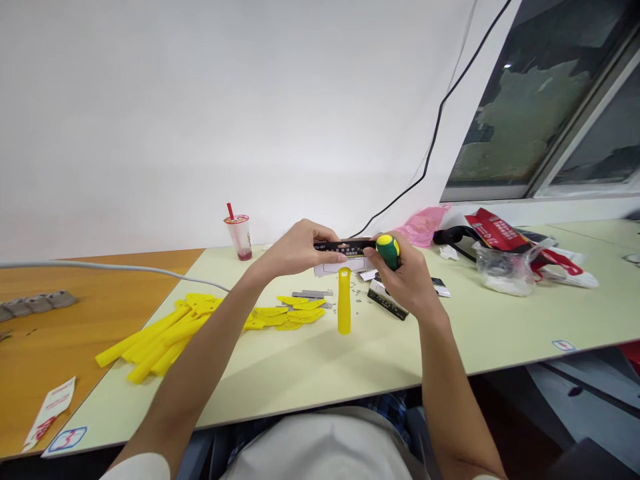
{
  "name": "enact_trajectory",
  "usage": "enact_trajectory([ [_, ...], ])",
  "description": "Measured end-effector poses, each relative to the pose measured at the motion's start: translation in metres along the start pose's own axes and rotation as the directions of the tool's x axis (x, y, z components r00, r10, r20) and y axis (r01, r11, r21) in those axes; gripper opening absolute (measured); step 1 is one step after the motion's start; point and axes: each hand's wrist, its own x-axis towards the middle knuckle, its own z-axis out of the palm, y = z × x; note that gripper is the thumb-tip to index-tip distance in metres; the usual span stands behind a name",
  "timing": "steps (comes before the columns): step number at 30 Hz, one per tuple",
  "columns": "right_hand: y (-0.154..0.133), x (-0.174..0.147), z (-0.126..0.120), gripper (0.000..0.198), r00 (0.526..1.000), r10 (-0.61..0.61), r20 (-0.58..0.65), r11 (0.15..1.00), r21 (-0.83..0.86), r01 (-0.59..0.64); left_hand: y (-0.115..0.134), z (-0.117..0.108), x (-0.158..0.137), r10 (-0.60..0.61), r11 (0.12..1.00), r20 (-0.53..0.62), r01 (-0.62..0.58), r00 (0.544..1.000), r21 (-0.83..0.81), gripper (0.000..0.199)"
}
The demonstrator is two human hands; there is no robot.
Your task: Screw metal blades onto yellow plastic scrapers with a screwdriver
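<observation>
My left hand pinches the left end of a flat black-and-white printed packet, held up above the table. My right hand grips the packet's right end between thumb and fingers. A screwdriver with a green and yellow handle is also tucked in that hand; its shaft is hidden. Just below the packet is a yellow plastic handle, its upper end close to the packet. Behind my left forearm lie a pile of yellow handles and several flat yellow pieces.
Grey metal blades and small screws lie mid-table near a black-and-white box. A drink cup with a red straw stands by the wall. Plastic bags and red packaging sit on the right. A grey cable crosses from the left.
</observation>
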Motion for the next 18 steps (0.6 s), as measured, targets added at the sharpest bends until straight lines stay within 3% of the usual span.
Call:
enact_trajectory([
  [4, 0.001, 0.003, 0.002, 0.028, 0.996, 0.031, -0.089, 0.997, 0.075, -0.024, 0.000, 0.002, 0.002, 0.037, 0.996, -0.227, -0.056, 0.973, -0.075, 0.022],
  [8, 0.003, 0.004, 0.005, 0.036, 0.996, 0.088, 0.009, 0.982, 0.168, -0.088, 0.001, 0.002, 0.004, -0.015, 0.970, -0.420, -0.089, 0.907, -0.226, 0.038],
  [12, 0.002, 0.004, 0.009, 0.037, 0.979, 0.113, 0.171, 0.967, 0.209, -0.148, 0.002, 0.002, 0.003, -0.051, 0.965, -0.470, -0.078, 0.881, -0.251, 0.053],
  [18, -0.004, 0.001, 0.012, 0.035, 0.957, 0.122, 0.264, 0.941, 0.276, -0.196, 0.002, 0.004, 0.004, -0.015, 0.976, -0.474, -0.091, 0.881, -0.200, 0.043],
])
